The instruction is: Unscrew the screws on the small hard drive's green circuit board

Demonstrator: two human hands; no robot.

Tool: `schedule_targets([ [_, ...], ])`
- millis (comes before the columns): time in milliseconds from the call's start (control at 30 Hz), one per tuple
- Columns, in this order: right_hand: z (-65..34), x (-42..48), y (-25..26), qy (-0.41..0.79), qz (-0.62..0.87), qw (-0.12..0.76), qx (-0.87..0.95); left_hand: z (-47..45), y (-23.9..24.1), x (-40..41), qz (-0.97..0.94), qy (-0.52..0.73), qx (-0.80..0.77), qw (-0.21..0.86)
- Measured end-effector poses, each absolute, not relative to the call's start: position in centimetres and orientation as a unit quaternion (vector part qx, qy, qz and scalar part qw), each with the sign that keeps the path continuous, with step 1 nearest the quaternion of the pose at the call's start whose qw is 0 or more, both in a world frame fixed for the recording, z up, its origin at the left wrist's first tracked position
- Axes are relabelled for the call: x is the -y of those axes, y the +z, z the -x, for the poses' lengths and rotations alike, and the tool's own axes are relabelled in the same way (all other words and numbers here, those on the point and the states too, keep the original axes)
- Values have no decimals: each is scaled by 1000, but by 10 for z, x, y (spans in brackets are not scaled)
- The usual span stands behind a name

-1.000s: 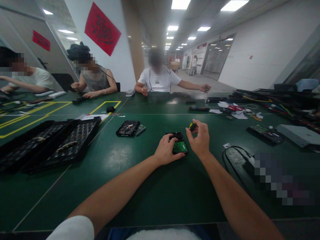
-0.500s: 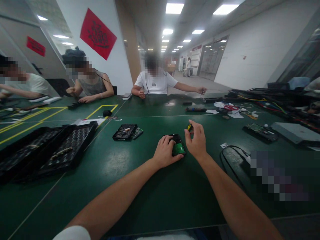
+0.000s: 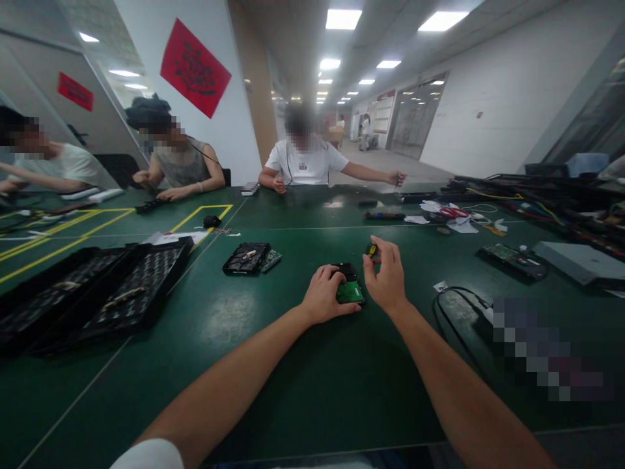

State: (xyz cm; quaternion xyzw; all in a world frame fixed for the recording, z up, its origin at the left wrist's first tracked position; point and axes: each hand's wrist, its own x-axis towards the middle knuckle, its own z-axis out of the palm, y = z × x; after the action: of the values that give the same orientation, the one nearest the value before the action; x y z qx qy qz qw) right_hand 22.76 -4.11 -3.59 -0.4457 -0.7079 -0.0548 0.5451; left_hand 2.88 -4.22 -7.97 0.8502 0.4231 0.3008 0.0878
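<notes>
In the head view, a black hard drive [image 3: 351, 292] with a green circuit board on its upper face lies on the green table in front of me. My left hand [image 3: 323, 292] grips it from the left, fingers across its far side and thumb along the near edge. Just right of it, my right hand [image 3: 385, 272] is raised, thumb and fingers pinching a small black-and-yellow screwdriver [image 3: 372, 249]. Only its handle end shows clearly; any shaft and tip are hidden or too small to see. I cannot tell whether it touches the drive.
Left lie a black drive casing [image 3: 245, 258], a loose circuit board [image 3: 271, 260] and an open black case [image 3: 131, 286]. On the right are another drive [image 3: 512, 259], a black cable [image 3: 436, 312], a grey box [image 3: 579, 260] and tangled wires. Several people sit across the table.
The whole view has shifted slightly. Both hands keep their grips, and the screwdriver's yellow end has turned a little in my right fingers. The drive stays in place.
</notes>
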Motion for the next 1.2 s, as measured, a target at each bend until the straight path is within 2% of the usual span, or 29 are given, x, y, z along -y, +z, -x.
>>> schedule_targets([
  [533, -228, 39, -37, -36, 439, 553, 707, -31, -88, 41, -839, 318, -431, 97],
  [767, -227, 37, -40, 11, 424, 551, 719, -31, -88, 40, -836, 323, -431, 104],
  [1200, -226, 39, -37, -16, 440, 540, 718, -31, -89, 38, -839, 325, -426, 100],
])
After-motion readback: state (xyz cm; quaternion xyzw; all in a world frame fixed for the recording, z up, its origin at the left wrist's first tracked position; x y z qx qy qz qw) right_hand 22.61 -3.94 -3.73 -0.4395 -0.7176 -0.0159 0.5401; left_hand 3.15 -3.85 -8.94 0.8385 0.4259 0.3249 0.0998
